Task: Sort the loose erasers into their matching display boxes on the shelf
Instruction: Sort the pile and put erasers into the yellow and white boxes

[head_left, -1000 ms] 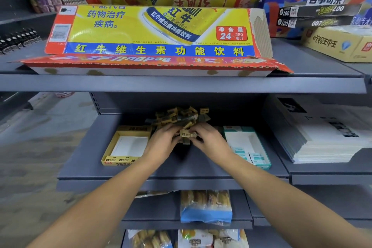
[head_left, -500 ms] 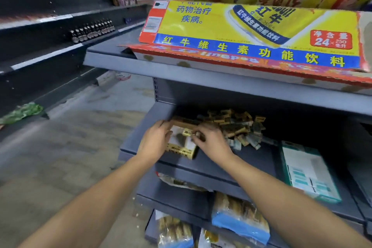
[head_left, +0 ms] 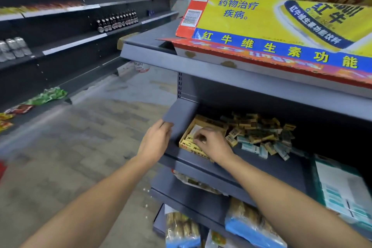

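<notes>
— Yellow cardboard under the right-hand fingers (head_left: 198,137), is it?

— Yes. They are curled together over the inside of the yellow display box (head_left: 209,125), tips down near its front wall. Whether they pinch an eraser there, I cannot tell; the knuckles hide it.

— And the right hand (head_left: 213,143) itself?

— It lies across the box's near right corner, wrist over the front edge of the grey shelf (head_left: 231,171).

— The left hand (head_left: 156,142)?

— At the shelf's left end, fingers bent round the upturned grey end panel (head_left: 179,117), tips hidden behind it. It is beside the box; whether it touches the box I cannot tell.

— Where are the loose erasers?

— Heaped in a pile of erasers (head_left: 261,135) just right of the yellow box, touching its right side, mostly yellow-brown sleeves with some teal ones at the near edge.

— Further out?

— A teal and white display box (head_left: 342,193) sits well apart at the right end of the same shelf. Above, a yellow drinks carton (head_left: 281,26) lies on the upper shelf. Below, bagged snacks (head_left: 247,225) in blue-edged wrappers.
</notes>
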Demonstrator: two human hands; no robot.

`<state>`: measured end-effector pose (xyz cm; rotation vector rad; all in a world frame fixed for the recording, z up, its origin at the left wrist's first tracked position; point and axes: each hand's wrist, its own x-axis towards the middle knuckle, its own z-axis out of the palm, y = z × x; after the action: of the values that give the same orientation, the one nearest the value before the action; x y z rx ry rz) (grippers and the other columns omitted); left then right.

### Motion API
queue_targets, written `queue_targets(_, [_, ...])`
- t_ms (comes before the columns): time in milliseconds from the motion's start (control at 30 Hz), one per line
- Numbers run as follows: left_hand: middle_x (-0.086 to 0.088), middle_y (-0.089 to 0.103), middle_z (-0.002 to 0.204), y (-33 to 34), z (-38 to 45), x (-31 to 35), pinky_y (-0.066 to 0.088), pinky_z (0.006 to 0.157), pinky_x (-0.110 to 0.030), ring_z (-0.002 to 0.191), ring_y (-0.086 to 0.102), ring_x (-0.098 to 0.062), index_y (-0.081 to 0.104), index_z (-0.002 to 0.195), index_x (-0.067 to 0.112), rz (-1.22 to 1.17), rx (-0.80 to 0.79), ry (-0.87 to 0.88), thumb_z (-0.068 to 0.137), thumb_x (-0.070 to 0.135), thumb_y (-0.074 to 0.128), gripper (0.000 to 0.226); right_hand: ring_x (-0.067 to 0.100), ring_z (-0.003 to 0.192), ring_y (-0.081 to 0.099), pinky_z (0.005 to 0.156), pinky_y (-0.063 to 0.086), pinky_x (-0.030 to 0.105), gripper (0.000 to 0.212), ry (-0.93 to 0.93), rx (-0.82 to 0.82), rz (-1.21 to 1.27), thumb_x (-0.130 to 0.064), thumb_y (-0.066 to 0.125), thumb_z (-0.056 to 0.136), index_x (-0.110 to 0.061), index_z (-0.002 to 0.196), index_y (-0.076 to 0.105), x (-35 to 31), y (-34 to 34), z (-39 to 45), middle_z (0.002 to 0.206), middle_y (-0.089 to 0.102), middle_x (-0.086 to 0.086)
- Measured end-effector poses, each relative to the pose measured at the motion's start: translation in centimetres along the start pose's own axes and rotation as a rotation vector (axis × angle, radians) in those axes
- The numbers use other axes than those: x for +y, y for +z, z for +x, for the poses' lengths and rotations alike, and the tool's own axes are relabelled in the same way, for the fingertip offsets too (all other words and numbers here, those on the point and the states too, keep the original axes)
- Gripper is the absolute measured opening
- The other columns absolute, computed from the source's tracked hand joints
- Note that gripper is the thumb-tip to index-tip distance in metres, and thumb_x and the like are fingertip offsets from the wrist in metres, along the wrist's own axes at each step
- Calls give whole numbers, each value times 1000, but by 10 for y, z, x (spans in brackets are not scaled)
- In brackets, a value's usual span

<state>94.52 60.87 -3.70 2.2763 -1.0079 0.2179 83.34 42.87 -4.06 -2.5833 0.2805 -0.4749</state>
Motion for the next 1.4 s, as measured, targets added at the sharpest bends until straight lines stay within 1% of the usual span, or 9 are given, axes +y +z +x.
queue_targets(400, [-1, 59, 115, 3, -2, -1, 48, 87, -39, 105, 59, -23, 61, 123, 12, -18, -36, -7, 98, 11, 48, 29, 16, 91, 62, 82, 51, 36, 16, 24, -84, 1, -22, 60, 90, -14, 91, 73, -5, 5, 3, 98, 69, -1])
queue_targets(467, [-3, 60, 113, 5, -2, 1, 49, 87, -39, 103, 60, -23, 63, 120, 11, -16, -31, 25, 96, 10, 50, 27, 16, 97, 60, 86, 50, 35, 17, 23, -70, 7, -22, 60, 90, -13, 94, 74, -4, 4, 1, 102, 69, 0])
queue_targets(567, [-4, 63, 105, 9, 0, 9, 50, 78, -37, 95, 62, -27, 68, 110, 11, 2, -28, 106, 94, 11, 57, 20, 20, 105, 58, 89, 50, 35, 18, 66, 34, -3, -20, 60, 91, -14, 103, 72, 2, 0, -8, 109, 67, 1])
queue_targets(667, [-4, 63, 101, 17, 3, 18, 50, 74, -36, 90, 62, -28, 70, 106, 11, -7, -52, 141, 93, 13, 58, 17, 26, 102, 58, 88, 50, 37, 20, 229, 256, 13, -15, 58, 91, -12, 107, 69, 13, -6, -24, 112, 61, 10])
queue_targets(767, [-2, 61, 103, 29, 4, 24, 51, 73, -39, 88, 62, -27, 69, 107, 11, -2, -81, 125, 95, 17, 56, 19, 31, 105, 58, 83, 48, 31, 19, 370, 342, 29, -15, 58, 92, -11, 108, 67, 24, -14, -37, 116, 59, 16])
queue_targets(900, [-3, 60, 103, 33, 4, 29, 51, 73, -39, 87, 62, -27, 68, 108, 11, -3, -95, 97, 96, 20, 54, 21, 19, 93, 63, 81, 53, 31, 20, 395, 273, 123, -11, 60, 90, -9, 107, 69, 28, -15, -44, 100, 68, 7])
queue_targets(1133, [-4, 62, 109, 24, 4, 17, 50, 74, -35, 89, 63, -25, 67, 109, 9, 3, -94, 58, 95, 19, 54, 21, 16, 95, 61, 87, 52, 31, 23, 397, 259, 155, -11, 59, 91, -9, 112, 68, 17, 1, -36, 105, 66, 6])
queue_targets(1300, [0, 63, 104, 20, 3, 13, 51, 70, -35, 89, 61, -24, 69, 104, 14, 83, -48, 70, 94, 22, 55, 20, 19, 94, 61, 85, 52, 34, 21, 376, 271, 164, -11, 60, 90, -8, 110, 68, 12, 2, -35, 101, 66, 5])
queue_targets(1400, [-2, 63, 103, 24, 7, 24, 51, 72, -37, 88, 61, -26, 70, 101, 13, 109, -1, 109, 91, 23, 58, 18, 16, 92, 60, 82, 51, 28, 21, 364, 286, 142, -14, 61, 91, -11, 111, 67, 18, -6, -42, 102, 66, 5])
